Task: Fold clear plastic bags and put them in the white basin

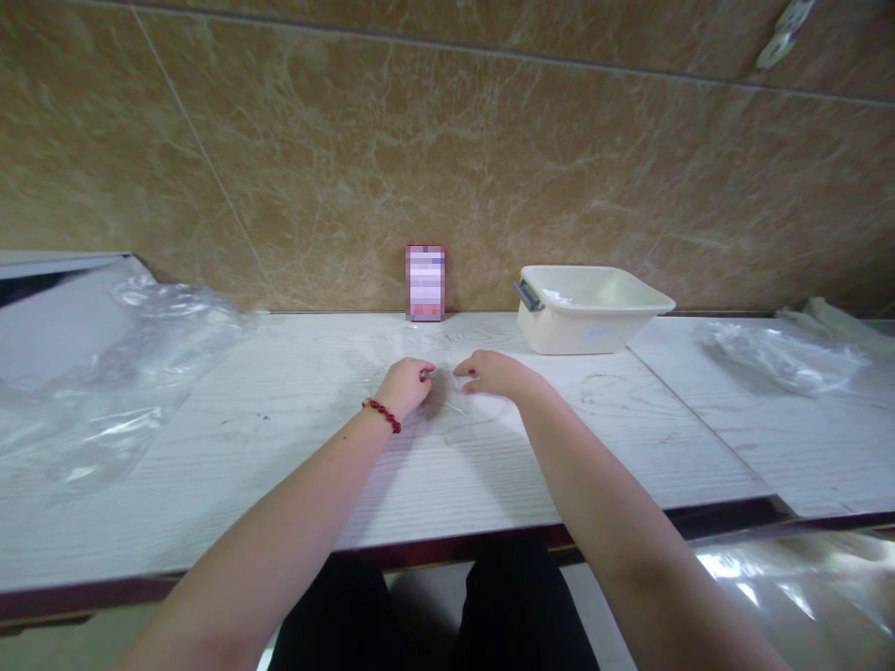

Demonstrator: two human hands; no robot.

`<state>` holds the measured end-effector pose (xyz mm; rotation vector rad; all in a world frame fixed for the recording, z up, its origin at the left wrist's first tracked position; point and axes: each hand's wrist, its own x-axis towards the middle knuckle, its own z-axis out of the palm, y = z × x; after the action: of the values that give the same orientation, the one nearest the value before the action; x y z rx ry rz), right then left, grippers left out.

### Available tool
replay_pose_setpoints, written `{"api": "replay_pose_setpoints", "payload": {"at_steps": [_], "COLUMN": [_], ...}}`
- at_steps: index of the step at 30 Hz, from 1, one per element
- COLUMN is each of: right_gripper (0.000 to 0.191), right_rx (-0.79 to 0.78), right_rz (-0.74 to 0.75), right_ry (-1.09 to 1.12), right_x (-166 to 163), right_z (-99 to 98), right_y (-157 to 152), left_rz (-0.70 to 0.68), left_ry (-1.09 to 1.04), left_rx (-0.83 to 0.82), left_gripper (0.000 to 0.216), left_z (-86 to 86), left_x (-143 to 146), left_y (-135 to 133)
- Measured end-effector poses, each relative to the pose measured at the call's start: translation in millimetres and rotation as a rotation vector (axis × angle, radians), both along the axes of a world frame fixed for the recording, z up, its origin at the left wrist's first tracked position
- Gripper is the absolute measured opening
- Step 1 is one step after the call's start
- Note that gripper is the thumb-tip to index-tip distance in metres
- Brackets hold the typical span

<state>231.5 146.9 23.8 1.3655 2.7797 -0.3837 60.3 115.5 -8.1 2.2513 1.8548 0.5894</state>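
My left hand (404,385), with a red bead bracelet on its wrist, rests on the white table (294,438) with its fingers pinched together. My right hand (495,374) lies just to its right, fingers also pinched. Both hands seem to grip the edge of a thin clear plastic bag (461,410) lying flat on the table between and below them. The bag is nearly see-through and hard to make out.
A cream plastic tub (591,308) stands at the back right near the marble wall. A small pink card (425,282) leans against the wall. Crumpled clear plastic lies at the left (132,363) and the right (783,359). My dark-clad knees show under the table's edge.
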Motion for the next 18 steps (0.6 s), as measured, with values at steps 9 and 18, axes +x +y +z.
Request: {"api": "replay_pose_setpoints", "payload": {"at_steps": [9, 18], "right_gripper": [0.042, 0.044], "right_rx": [0.003, 0.007], "right_rz": [0.017, 0.011], "right_ry": [0.024, -0.018], "right_x": [0.0, -2.2], "right_z": [-0.2, -1.1], "right_y": [-0.7, -1.8], "left_rz": [-0.013, -0.018], "left_ry": [0.054, 0.072], "left_rx": [0.043, 0.023], "left_gripper": [0.034, 0.036], "left_z": [-0.2, 1.1], "left_x": [-2.3, -1.4], "left_y": [0.6, -1.1]}}
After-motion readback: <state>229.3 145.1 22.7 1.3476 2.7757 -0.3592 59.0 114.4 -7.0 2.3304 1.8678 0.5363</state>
